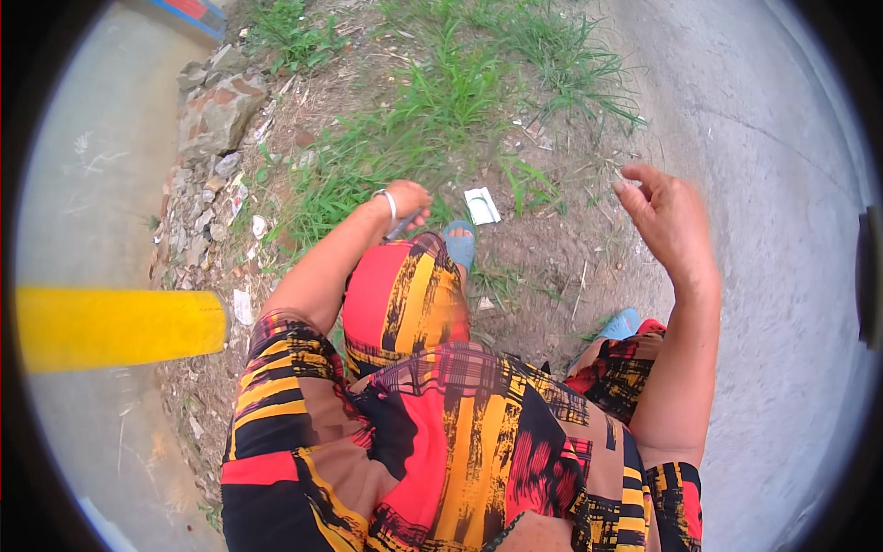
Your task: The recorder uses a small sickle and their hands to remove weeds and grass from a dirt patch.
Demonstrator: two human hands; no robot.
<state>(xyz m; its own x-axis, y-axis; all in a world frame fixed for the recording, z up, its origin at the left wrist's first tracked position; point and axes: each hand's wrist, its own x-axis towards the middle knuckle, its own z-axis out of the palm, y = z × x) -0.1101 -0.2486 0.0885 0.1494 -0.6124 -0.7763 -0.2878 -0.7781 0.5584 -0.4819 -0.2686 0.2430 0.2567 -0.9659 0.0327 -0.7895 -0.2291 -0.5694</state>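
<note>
My left hand (410,200), with a pale band at the wrist, is closed around a slim dark grey tool (403,226) just above my bent knee. Most of the tool is hidden by the fingers, so its kind is unclear. My right hand (668,215) is raised over the edge of the pavement, thumb and fingers apart and bent, with nothing visible between them. A white packet (482,205) lies on the soil ahead of my blue sandal (460,243). Green grass (345,179) grows close beyond my left hand.
Broken masonry (224,114) and smaller rubble line the strip's left side. A yellow bar (124,328) juts in from the left. Concrete pavement (779,276) runs along the right. More grass (559,62) stands at the far end, and a blue-and-red object (193,14) at the upper left.
</note>
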